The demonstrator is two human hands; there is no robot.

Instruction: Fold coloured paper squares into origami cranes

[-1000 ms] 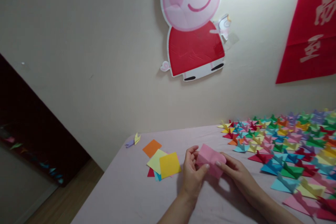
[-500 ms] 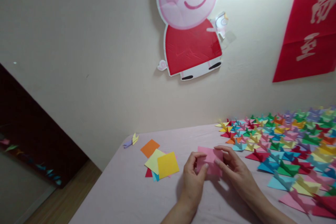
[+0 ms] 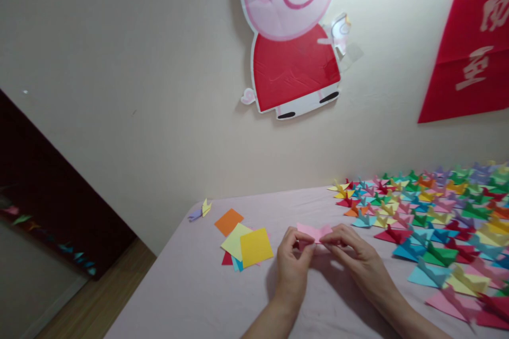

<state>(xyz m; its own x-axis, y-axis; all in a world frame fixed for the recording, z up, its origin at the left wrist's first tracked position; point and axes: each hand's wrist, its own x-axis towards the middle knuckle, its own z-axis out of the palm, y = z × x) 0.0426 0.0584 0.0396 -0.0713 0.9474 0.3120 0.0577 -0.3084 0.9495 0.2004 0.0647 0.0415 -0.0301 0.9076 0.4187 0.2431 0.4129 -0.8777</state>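
Observation:
A square of pink paper point(image 3: 314, 231) is held up between both hands just above the table, bent across so its near edge folds up toward the far part. My left hand point(image 3: 293, 259) pinches its left side between thumb and fingers. On the right side, my right hand point(image 3: 353, 251) grips the paper the same way, its thumb close to the left thumb. Left of my hands lie loose paper squares: a yellow one point(image 3: 256, 247) on top, a pale yellow one point(image 3: 234, 241), an orange one point(image 3: 229, 222), with bits of red and blue beneath.
Rows of folded paper cranes point(image 3: 437, 228) in many colours cover the table's right side. Two small folded pieces point(image 3: 201, 211) sit at the far left corner of the pink-covered table point(image 3: 191, 280). A pig cutout point(image 3: 296, 69) and a red banner point(image 3: 465, 47) hang on the wall.
The pink paper was nearly flat and facing me; now it is bent over and looks shorter. My fingertips have come closer together along it. The view has shifted slightly.

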